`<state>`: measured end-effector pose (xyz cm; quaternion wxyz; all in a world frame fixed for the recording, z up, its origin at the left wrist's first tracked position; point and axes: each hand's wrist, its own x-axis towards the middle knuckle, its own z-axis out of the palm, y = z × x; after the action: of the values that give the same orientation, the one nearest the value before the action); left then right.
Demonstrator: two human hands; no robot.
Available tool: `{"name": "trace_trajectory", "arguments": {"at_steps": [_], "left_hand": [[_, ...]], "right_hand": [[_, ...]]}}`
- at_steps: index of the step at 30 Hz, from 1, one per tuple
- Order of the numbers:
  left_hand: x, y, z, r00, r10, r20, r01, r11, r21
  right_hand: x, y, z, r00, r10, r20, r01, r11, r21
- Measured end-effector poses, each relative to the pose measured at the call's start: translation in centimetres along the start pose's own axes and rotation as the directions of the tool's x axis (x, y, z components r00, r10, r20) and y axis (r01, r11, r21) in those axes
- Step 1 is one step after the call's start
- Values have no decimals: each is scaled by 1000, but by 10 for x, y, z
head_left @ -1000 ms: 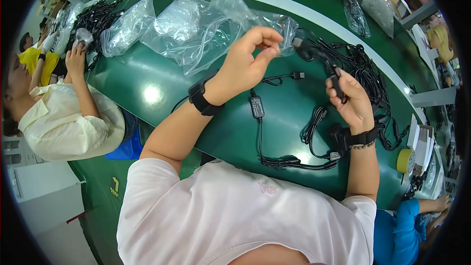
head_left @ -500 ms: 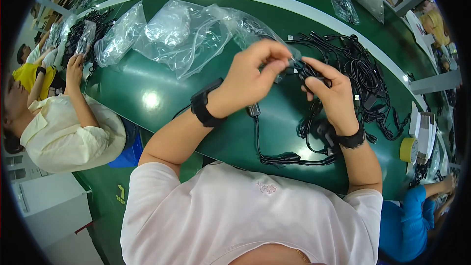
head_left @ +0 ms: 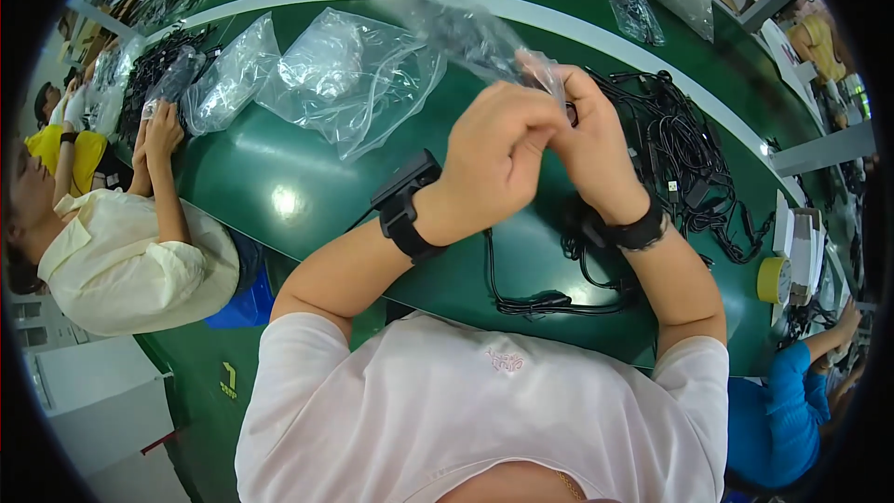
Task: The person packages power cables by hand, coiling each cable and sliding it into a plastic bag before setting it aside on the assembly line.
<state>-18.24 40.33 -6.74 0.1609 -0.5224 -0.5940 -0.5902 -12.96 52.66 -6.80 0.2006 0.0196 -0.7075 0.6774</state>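
Note:
A clear plastic bag (head_left: pixel 470 37) with dark contents, its far end blurred, stretches up and left from my hands above the green table. My left hand (head_left: pixel 498 154) is closed, its fingertips pinched at the bag's near end. Against it, my right hand (head_left: pixel 601 154) grips the same end, with its fingers reaching behind the plastic. A small dark loop shows between the hands; what it belongs to is hidden. Below my hands, a black cable (head_left: pixel 494 270) with a thick inline part lies on the table, partly covered by my right wrist.
A tangled pile of black cables (head_left: pixel 684 144) lies to the right. Flat clear bags (head_left: pixel 358 84) lie to the left. Yellow tape (head_left: pixel 772 279) stands beside a white box (head_left: pixel 805 256) at the right edge. Co-workers sit on both sides.
My hands have come together and turned inward. The bag, earlier low between my fingers and near the table, now swings up and to the left.

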Motion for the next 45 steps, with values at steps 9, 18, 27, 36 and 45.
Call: {"name": "trace_trajectory", "arguments": {"at_steps": [9, 18, 27, 36, 45], "left_hand": [[-10, -10, -7, 936, -348, -61, 311, 892, -328], [-5, 0, -1, 960, -280, -16, 249, 878, -409], [22, -4, -46, 905, -417, -88, 329, 814, -478], [15, -30, -76, 889, -316, -333, 300, 949, -100], [15, -15, -81, 967, -129, -219, 174, 964, 201]], "right_hand": [[15, -29, -7, 874, 461, 155, -476, 742, 472], [9, -12, -10, 939, -195, 283, 343, 484, -805], [42, -71, -23, 881, 42, 472, 296, 728, -618], [202, -44, -106, 741, -516, 430, 513, 22, -858], [172, 69, -67, 904, 134, 406, 313, 442, -841]]}}
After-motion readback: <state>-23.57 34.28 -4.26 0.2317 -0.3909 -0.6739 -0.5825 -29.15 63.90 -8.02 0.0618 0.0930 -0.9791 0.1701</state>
